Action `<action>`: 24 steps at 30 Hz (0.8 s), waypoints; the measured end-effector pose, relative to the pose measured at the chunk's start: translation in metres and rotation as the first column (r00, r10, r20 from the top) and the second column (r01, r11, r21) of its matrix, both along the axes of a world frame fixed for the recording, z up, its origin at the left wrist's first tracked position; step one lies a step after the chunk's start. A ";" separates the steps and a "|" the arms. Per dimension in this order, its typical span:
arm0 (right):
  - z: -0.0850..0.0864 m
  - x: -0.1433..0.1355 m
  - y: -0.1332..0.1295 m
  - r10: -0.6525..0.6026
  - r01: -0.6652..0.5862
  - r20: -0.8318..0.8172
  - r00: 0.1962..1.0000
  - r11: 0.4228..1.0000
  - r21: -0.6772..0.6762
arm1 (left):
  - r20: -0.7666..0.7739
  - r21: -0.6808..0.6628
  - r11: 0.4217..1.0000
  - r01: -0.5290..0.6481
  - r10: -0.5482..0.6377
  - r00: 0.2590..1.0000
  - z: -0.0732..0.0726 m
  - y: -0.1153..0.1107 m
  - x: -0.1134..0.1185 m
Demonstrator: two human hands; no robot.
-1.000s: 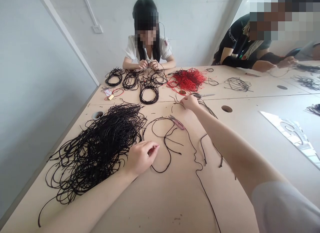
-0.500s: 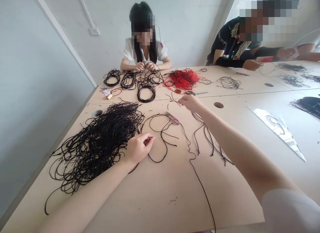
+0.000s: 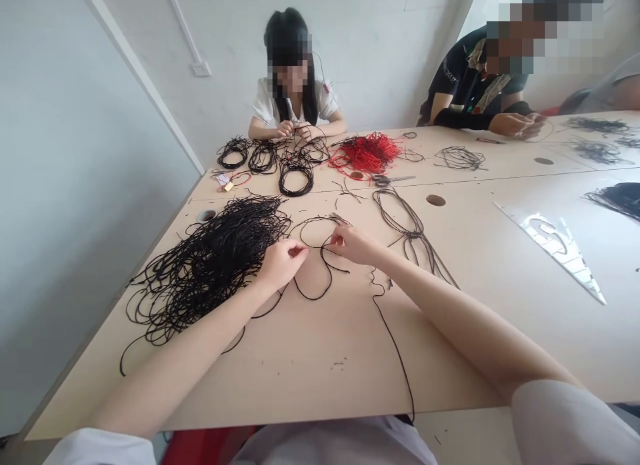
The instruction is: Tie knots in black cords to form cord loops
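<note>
My left hand [image 3: 284, 262] is closed in a pinch at the right edge of a large tangled pile of black cords [image 3: 210, 268]. A thin black cord [image 3: 315, 298] loops over the table between my hands and runs up to the fingertips of both. My right hand [image 3: 354, 244] is closed too, thumb and fingers pinched on this cord just to the right of my left hand. Behind the right hand, the blade tips of small snips [image 3: 340, 218] show; their handle is hidden. A bundle of dark cords [image 3: 414, 234], gathered in the middle, lies beyond my right forearm.
Black scissors [image 3: 383, 180] lie near a red cord pile [image 3: 370, 152]. Coiled black cords [image 3: 296, 181] lie before a person opposite. A clear triangular plate [image 3: 555, 255] is at right, with a table hole [image 3: 436, 200] nearby. Another person works at far right.
My right hand has come back from the cut cord pieces near the scissors to beside my left hand, now pinching the cord. The left hand stays nearly in place; the view has shifted slightly.
</note>
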State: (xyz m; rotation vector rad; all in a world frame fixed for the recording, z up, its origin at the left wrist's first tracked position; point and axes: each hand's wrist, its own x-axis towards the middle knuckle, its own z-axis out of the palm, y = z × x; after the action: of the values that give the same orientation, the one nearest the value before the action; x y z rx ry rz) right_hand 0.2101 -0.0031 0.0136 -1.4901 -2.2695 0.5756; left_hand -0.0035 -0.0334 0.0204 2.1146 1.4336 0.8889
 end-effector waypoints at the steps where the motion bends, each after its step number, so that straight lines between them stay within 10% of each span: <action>1: -0.004 -0.002 -0.002 -0.007 0.006 0.023 1.000 1.000 0.026 | -0.006 -0.009 1.000 0.010 -0.010 1.000 0.001 0.001 0.003; 7: -0.013 -0.011 -0.011 -0.019 0.020 -0.008 1.000 0.995 0.101 | -0.014 -0.015 0.998 -0.066 0.066 0.998 -0.003 0.004 0.016; 14: -0.012 -0.019 -0.013 0.119 -0.114 -0.540 0.833 0.993 0.044 | 0.261 -0.210 0.974 -0.091 0.146 0.954 -0.010 -0.004 0.010; 24: -0.021 -0.029 -0.014 0.095 -0.109 -0.532 0.841 0.994 0.004 | 0.548 -0.336 0.942 0.016 0.182 0.817 -0.022 0.008 0.012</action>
State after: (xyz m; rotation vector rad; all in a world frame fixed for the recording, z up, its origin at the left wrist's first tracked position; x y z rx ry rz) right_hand 0.1809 -0.0171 -0.0077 -1.0465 -1.9065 0.9251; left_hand 0.0084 -0.0256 -0.0012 1.3762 1.2434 1.1124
